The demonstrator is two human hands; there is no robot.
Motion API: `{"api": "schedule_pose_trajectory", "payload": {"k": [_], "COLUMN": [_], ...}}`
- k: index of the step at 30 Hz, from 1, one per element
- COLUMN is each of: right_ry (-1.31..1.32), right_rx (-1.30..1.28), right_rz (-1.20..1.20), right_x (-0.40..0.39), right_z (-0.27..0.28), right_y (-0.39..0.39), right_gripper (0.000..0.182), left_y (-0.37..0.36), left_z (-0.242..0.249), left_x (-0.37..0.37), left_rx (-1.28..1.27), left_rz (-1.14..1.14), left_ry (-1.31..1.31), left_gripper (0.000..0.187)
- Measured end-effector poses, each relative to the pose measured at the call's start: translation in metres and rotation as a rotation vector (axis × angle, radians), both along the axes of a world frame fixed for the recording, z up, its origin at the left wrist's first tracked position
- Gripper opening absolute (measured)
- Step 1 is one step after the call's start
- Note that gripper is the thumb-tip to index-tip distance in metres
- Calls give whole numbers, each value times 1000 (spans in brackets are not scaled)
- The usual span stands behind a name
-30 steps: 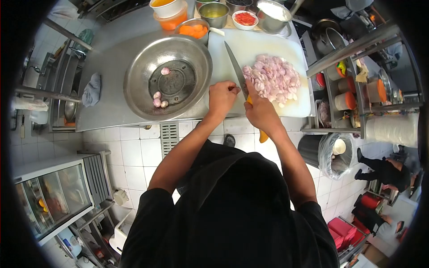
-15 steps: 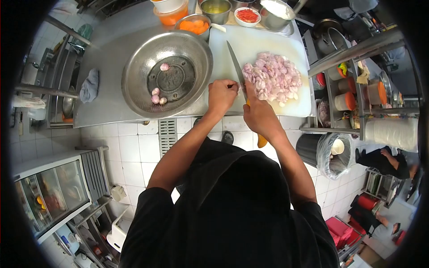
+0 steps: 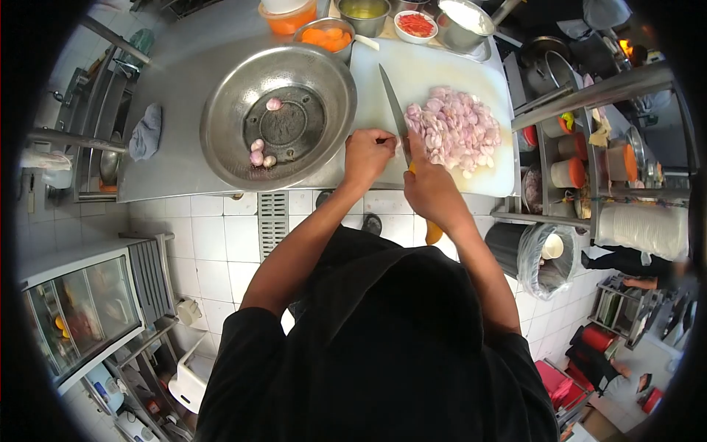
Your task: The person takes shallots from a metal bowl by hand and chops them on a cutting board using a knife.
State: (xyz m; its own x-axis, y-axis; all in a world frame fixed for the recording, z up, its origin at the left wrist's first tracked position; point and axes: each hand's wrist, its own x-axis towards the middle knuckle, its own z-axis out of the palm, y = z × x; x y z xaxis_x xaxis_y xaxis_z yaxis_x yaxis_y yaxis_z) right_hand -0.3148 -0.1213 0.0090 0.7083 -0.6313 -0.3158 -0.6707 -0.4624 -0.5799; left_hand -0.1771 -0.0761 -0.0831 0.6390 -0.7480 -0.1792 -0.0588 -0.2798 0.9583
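Note:
My right hand (image 3: 436, 193) is closed round the yellow handle of a kitchen knife (image 3: 392, 99), its index finger laid along the blade. The blade points away from me over the white cutting board (image 3: 375, 66). Just left of the blade, my left hand (image 3: 370, 158) is closed in a pinch. A small pale pink shallot (image 3: 398, 143) shows at its fingertips, mostly hidden by them. Right of the knife lies a heap of sliced shallots (image 3: 458, 127). In the wide metal bowl (image 3: 221, 140) on the left sit several whole peeled shallots (image 3: 257, 157).
Along the board's far edge stand a bowl of orange pieces (image 3: 325, 38), a pot of yellowish liquid (image 3: 364, 15), a dish of red slices (image 3: 416, 26) and a metal pot (image 3: 468, 26). A grey cloth (image 3: 146, 131) lies far left. A lined bin (image 3: 545, 261) stands right; other people are beyond.
The view has shifted slightly. Both hands stay close to the knife with little visible movement. At the far right a person has changed position, and a flame now shows at the upper right.

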Motion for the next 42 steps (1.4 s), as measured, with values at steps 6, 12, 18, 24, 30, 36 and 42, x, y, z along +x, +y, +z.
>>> {"api": "schedule_pose_trajectory", "payload": {"k": [6,12,18,24,30,36,42], "right_ry": [-80,2,-21,24,68,-60,81], "right_rx": [-44,-13,-14,22,35,-30,70], "right_rz": [14,-8,-15,10,-2,6,3], "right_x": [8,1,17,4,4,12,4], "right_z": [-32,-4,-32,9,12,-32,22], "right_y": [-11,1,-7,1,6,-6,4], "right_gripper": [74,75,76,74,73,74,74], "left_y": [0,1,-1,0,1,-1,0], "left_z": [0,-1,-7,-8,0,-6,-8], "left_x": [1,1,2,1,1,2,1], "left_rx": [4,-9,-19,-43,-33,-39,-34], "left_rz": [26,1,21,3,1,-6,-3], "left_ry": [36,18,62,22,32,43,33], "left_gripper": [19,20,18,18,18,18,18]}}
